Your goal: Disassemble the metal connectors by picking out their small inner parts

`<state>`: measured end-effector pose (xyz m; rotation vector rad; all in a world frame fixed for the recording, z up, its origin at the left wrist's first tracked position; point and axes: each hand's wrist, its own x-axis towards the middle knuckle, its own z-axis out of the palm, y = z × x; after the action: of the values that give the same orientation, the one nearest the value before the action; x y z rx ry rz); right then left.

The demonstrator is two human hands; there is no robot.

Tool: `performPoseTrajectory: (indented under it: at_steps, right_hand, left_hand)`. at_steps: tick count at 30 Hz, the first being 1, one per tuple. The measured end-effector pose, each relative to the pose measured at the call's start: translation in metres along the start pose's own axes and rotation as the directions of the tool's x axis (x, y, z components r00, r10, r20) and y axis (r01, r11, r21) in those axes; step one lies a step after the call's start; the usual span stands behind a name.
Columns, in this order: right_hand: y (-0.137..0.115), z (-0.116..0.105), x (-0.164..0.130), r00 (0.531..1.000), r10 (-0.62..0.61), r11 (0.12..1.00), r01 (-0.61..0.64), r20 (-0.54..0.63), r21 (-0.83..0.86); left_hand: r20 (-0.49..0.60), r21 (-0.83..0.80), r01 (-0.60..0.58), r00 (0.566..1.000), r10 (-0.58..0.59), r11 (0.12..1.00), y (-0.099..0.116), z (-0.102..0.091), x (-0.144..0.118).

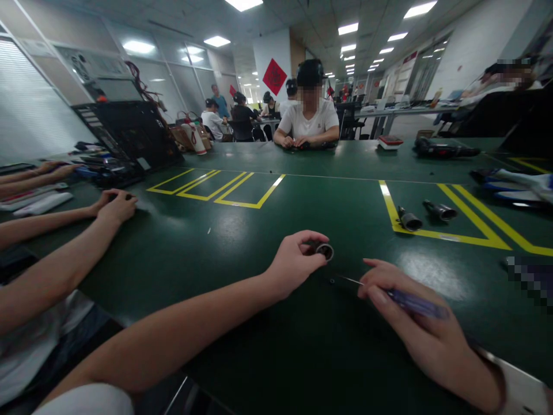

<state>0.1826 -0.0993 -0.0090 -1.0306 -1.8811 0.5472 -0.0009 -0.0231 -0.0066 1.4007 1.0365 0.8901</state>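
Note:
My left hand [298,262] is closed around a small dark part with a round metal ring at its open end [325,251], held just above the green table. The rest of that part is hidden by my fingers. In my right hand [410,311] lies a screwdriver with a translucent purple handle [417,304]. Its thin shaft points left toward a tiny ring-like piece [332,281], possibly a nut or screw; whether the tip touches it I cannot tell. Two similar metal-ringed parts, one [409,219] and another [439,211], lie inside a yellow-taped area at the right.
Yellow tape [237,204] marks boxes on the green table [242,248]. A co-worker's hands [116,204] are at the left, near a black equipment case [129,135]. Another person [309,118] sits opposite. A black tool [444,148] and blue-white items [518,187] lie at the right.

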Motion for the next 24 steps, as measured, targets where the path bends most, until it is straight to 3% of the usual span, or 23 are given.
performPoseTrajectory:
  at_steps: [1, 3, 6, 10, 14, 24]
  right_hand:
    - [0.001, 0.000, 0.002, 0.989, 0.150, 0.984, -0.149, 0.000, 0.094]
    - [0.004, 0.002, 0.005, 0.919, 0.392, 0.881, -0.389, 0.047, 0.270]
    - [0.009, 0.003, 0.009, 0.844, 0.530, 0.750, -0.511, 0.081, 0.420]
    - [0.013, 0.003, 0.008, 0.844, 0.533, 0.750, -0.505, 0.060, 0.428]
    - [0.016, 0.004, 0.008, 0.883, 0.468, 0.817, -0.445, 0.028, 0.366]
    - [-0.001, -0.004, 0.010, 0.971, 0.239, 0.970, -0.239, -0.001, -0.054]
  left_hand:
    - [-0.013, 0.006, 0.012, 1.000, -0.011, 1.000, 0.002, -0.001, 0.000]
    - [-0.028, -0.001, 0.034, 0.999, -0.034, 0.999, 0.008, -0.003, 0.000]
    - [-0.030, -0.030, 0.046, 0.998, -0.047, 0.998, 0.013, -0.003, 0.000]
    - [-0.033, -0.053, 0.067, 0.997, -0.069, 0.996, 0.015, -0.002, 0.000]
    - [-0.047, -0.067, 0.064, 0.997, -0.068, 0.996, 0.014, -0.001, 0.000]
    - [-0.032, -0.044, 0.056, 0.998, -0.057, 0.997, 0.013, -0.003, 0.000]
